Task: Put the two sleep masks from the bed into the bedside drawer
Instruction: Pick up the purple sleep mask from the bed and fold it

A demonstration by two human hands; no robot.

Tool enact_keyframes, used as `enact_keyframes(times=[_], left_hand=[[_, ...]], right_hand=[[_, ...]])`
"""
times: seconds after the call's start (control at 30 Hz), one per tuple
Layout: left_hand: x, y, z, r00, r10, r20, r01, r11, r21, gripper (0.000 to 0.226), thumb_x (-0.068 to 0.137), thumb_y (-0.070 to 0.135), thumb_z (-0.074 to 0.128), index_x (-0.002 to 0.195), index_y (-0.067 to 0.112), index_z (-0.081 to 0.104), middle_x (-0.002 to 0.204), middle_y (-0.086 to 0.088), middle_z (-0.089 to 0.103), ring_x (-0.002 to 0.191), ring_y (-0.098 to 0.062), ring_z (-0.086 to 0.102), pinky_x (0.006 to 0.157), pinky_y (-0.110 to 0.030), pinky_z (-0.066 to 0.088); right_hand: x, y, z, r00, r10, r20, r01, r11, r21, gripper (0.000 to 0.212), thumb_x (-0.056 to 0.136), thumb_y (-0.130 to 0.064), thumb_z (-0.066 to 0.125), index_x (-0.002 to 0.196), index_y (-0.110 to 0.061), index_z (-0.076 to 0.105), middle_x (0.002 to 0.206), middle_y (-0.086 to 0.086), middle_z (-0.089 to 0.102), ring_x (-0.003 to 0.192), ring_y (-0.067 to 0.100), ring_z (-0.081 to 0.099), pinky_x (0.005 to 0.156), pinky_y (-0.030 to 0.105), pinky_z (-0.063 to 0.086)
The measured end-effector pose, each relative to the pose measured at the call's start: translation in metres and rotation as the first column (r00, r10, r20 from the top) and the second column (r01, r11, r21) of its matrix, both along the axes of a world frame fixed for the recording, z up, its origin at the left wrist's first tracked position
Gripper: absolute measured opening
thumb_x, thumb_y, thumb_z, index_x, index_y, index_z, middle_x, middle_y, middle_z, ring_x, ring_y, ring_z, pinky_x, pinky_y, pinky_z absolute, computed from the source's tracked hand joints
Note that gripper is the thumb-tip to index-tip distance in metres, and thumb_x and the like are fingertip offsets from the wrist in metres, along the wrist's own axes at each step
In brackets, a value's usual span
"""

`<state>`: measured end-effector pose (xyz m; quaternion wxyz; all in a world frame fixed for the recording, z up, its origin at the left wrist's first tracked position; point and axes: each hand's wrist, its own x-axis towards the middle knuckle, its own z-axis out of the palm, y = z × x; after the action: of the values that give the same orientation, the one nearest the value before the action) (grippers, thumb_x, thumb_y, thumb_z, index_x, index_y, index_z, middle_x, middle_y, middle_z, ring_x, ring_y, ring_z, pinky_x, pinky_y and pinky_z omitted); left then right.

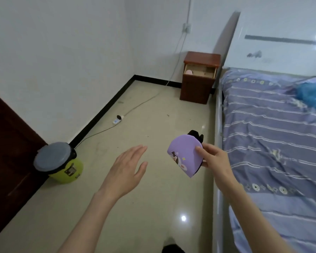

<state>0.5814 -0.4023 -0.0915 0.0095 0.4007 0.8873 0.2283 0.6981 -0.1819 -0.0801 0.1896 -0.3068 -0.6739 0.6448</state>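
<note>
My right hand (214,157) is shut on a folded purple sleep mask (183,155) with a cartoon print and a black strap poking out behind it. I hold it over the floor, just left of the bed's edge. My left hand (127,169) hovers open, fingers spread, to the left of the mask and apart from it. Far ahead stands the brown bedside cabinet (197,83) with its top drawer (201,71) pulled open. A pink rounded thing (188,72) lies in the drawer's left end; I cannot tell what it is.
The bed (274,136) with a blue striped sheet fills the right side, and a blue bundle (312,95) lies on it. A green bin with a grey lid (57,162) stands by a dark door at left. A power strip and cable (118,120) lie on the floor along the wall.
</note>
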Motion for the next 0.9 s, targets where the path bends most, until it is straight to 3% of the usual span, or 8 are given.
enact_keyframes(times=[0.2,0.37,0.5,0.73,0.9], left_hand=[[-0.113,0.124,0.005,0.997,-0.072,-0.039,0.073,0.997,0.013,0.047,0.092,0.028,0.044,0.137,0.017,0.036,0.144,-0.001,0.040,0.134,-0.015,0.035,0.112,-0.030,0.023],[-0.195,0.228,0.018,0.990,-0.126,-0.055,0.126,0.992,-0.013,0.048,0.093,0.031,0.042,0.138,0.018,0.033,0.146,-0.001,0.037,0.135,-0.015,0.032,0.114,-0.031,0.022],[-0.259,0.295,0.021,0.990,-0.133,-0.051,0.132,0.991,-0.022,0.048,0.093,0.032,0.041,0.139,0.020,0.032,0.147,0.000,0.036,0.136,-0.014,0.030,0.114,-0.031,0.021],[-0.389,0.423,-0.006,0.984,-0.176,-0.028,0.175,0.984,-0.034,0.048,0.093,0.033,0.042,0.138,0.019,0.033,0.147,-0.001,0.037,0.136,-0.014,0.031,0.113,-0.031,0.021],[-0.501,0.523,-0.020,0.979,-0.205,-0.004,0.205,0.978,-0.039,0.049,0.092,0.032,0.042,0.138,0.016,0.033,0.147,-0.004,0.037,0.136,-0.017,0.031,0.115,-0.036,0.024]], right_hand=[[-0.081,0.113,-0.002,0.995,-0.104,-0.004,0.104,0.994,0.037,0.018,0.083,-0.016,0.060,0.071,-0.028,0.068,0.075,-0.005,0.069,0.066,0.006,0.062,0.055,0.018,0.051],[-0.153,0.214,0.015,0.992,-0.127,0.012,0.125,0.987,0.100,0.022,0.082,-0.017,0.061,0.067,-0.032,0.066,0.073,-0.009,0.068,0.068,0.006,0.063,0.061,0.025,0.054],[-0.211,0.281,0.018,0.986,-0.164,0.009,0.162,0.981,0.110,0.026,0.081,-0.017,0.062,0.063,-0.035,0.065,0.070,-0.012,0.067,0.062,0.002,0.061,0.055,0.018,0.052],[-0.334,0.401,-0.001,0.981,-0.183,0.062,0.175,0.977,0.125,0.020,0.082,-0.020,0.061,0.069,-0.035,0.064,0.079,-0.006,0.068,0.080,0.017,0.063,0.077,0.042,0.055],[-0.438,0.497,-0.005,0.970,-0.229,0.080,0.218,0.968,0.127,0.017,0.082,-0.016,0.061,0.072,-0.028,0.067,0.081,0.000,0.068,0.083,0.022,0.062,0.078,0.044,0.053]])
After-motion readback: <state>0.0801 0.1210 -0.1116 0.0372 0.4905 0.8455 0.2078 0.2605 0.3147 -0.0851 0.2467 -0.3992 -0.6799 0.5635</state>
